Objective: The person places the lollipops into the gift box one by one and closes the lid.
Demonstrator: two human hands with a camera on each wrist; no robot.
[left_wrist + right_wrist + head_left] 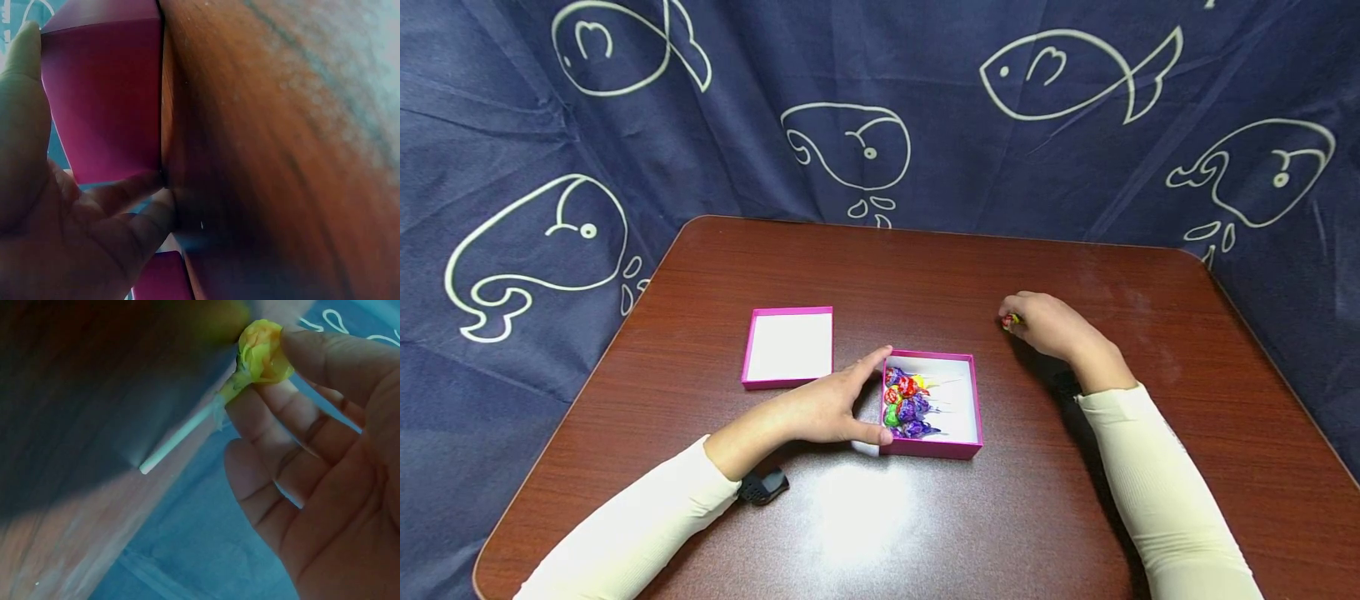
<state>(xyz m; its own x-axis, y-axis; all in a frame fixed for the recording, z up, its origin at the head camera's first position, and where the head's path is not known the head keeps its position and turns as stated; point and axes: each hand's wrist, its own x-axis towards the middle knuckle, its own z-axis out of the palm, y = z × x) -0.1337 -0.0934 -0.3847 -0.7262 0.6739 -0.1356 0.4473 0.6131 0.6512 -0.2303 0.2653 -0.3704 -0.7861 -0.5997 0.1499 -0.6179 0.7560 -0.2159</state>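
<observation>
My right hand [1051, 323] pinches a lollipop in a yellow wrapper [266, 355] between thumb and fingers, low over the right part of the table. In the right wrist view its white stick [178, 439] points away from the palm. My left hand [823, 410] spans the left side of a pink box [932, 450], thumb at the front corner and a finger at the back corner. Inside the box, wrapped lollipops [912, 408] in purple, red, yellow and green lie along the left wall, sticks towards the right. The left wrist view shows the box's pink outer wall [106, 100] close up.
A second shallow pink box part with a white inside [792, 346], perhaps the lid, lies left of the box on the brown wooden table [1000, 517]. Behind the table hangs a dark blue cloth [947, 183] with white fish and whale drawings.
</observation>
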